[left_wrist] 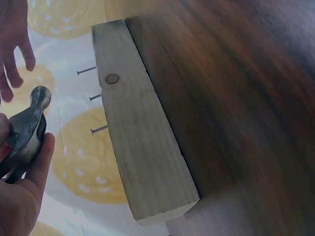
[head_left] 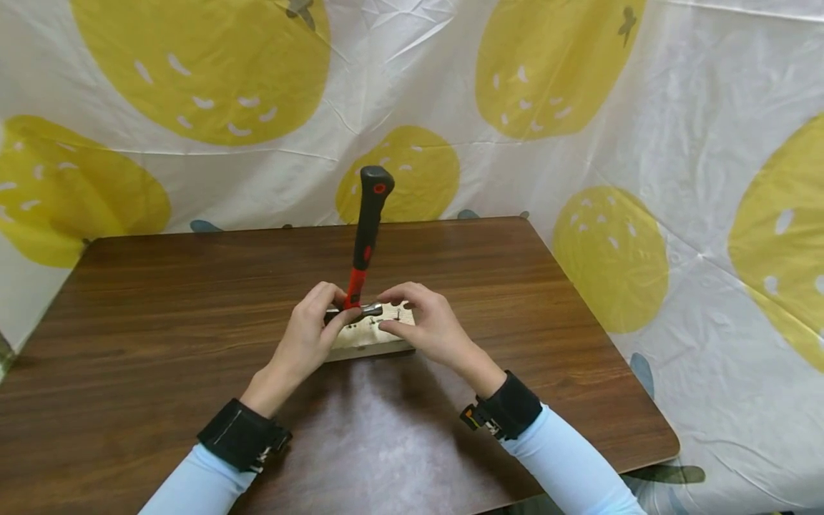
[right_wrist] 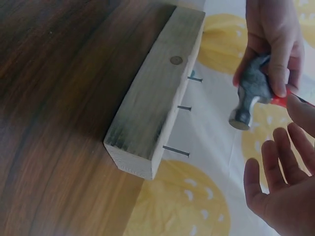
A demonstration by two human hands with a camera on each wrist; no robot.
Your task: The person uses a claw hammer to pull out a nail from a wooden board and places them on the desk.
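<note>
A claw hammer [head_left: 370, 222] with a black and red handle is upside down, its handle pointing up. My left hand [head_left: 305, 329] grips it by its metal head, fingers and thumb on either side, as the right wrist view also shows. The head [right_wrist: 252, 88] is above the nails and apart from them. My right hand [head_left: 438, 325] is beside the head's striking end with fingers spread and slightly bent, holding nothing. Below both hands lies a pale wooden block [left_wrist: 142, 128]. Three nails stand partway out of its top, among them one nail [right_wrist: 176, 151] near the block's end.
The block lies on a brown wood-grain table [head_left: 193, 307]. A white cloth with yellow fruit prints [head_left: 399, 172] hangs behind the table and along its right side. Black bands with cameras [head_left: 243, 433] are worn on both wrists.
</note>
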